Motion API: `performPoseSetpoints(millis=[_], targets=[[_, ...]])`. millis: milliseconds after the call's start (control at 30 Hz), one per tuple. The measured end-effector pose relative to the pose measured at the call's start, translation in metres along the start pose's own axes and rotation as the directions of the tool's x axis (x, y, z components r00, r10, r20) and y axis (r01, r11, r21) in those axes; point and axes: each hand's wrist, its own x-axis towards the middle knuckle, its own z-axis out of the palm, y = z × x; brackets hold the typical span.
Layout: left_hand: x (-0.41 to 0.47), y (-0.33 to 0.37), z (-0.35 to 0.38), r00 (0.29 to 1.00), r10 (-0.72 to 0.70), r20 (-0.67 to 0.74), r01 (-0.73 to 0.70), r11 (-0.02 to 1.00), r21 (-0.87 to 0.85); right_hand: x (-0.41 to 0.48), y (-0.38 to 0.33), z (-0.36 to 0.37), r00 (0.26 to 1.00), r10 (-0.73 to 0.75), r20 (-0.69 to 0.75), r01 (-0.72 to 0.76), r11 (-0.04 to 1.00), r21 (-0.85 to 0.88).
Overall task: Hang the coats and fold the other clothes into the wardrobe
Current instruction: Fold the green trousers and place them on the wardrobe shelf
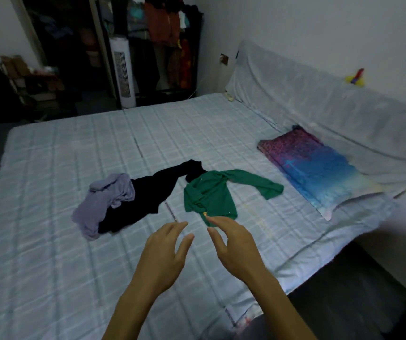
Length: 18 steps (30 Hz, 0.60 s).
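Three garments lie on the pale checked bed (49, 241). A green long-sleeved top (211, 195) is spread in the middle, one sleeve stretched right. A black garment (145, 200) lies to its left, partly under a crumpled lilac garment (103, 202). My left hand (165, 256) hovers over the sheet just below the green top, fingers straight and spread, holding nothing. My right hand (233, 244) is beside it, its fingertips at the green top's lower hem, also holding nothing. The open wardrobe (162, 45) with hanging clothes stands beyond the bed's far edge.
A pink-and-blue pillow (319, 168) lies at the right by the covered headboard (319, 99). A white tower fan (123, 74) stands in front of the wardrobe. A cluttered shelf rack (25, 79) is at the far left. Dark floor borders the bed.
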Motion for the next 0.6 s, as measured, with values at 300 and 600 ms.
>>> performPoseSetpoints(millis=[300,600], targets=[[0.118,-0.005,0.085,0.99,-0.14,0.029,0.138,0.988,0.066,0.099,0.135,0.008,0.982,0.078,0.17,-0.096,0.99,0.103],[0.232,-0.003,0.208,0.909,-0.373,0.188,0.363,0.928,0.084,0.178,0.307,0.028,0.904,0.221,0.365,-0.278,0.954,0.111]])
